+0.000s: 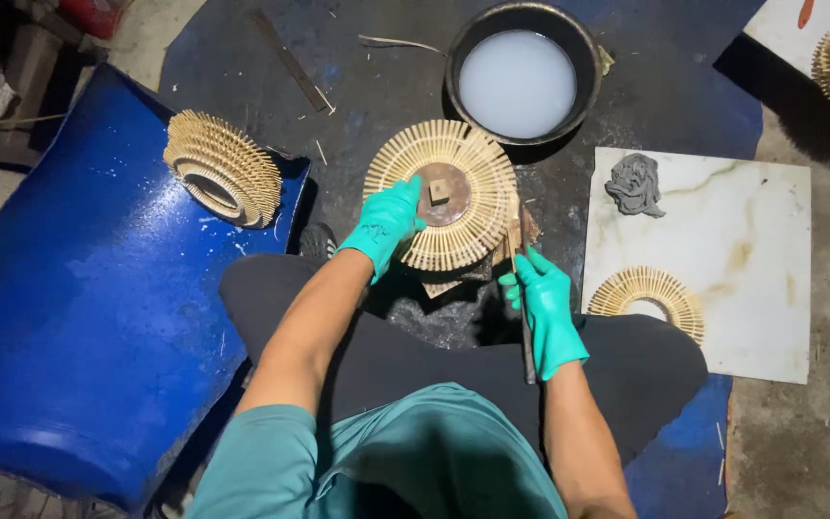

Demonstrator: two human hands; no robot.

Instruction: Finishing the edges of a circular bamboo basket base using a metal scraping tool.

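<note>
A round disc of radiating bamboo slats (453, 173) lies on a dark work surface, with a brown centre plate and a small wooden block (440, 190) at its hub. My left hand (386, 223), in a green glove, presses on the disc's left side. My right hand (545, 308), also gloved, grips a long narrow blade-like tool (521, 259) that stands against the disc's right lower edge.
A black basin of milky liquid (521, 82) sits just beyond the disc. A finished slat ring (223, 165) rests on a blue curved sheet (79, 317) at left. A marble slab (722, 250) at right carries a grey rag (634, 183) and another slat ring (650, 293).
</note>
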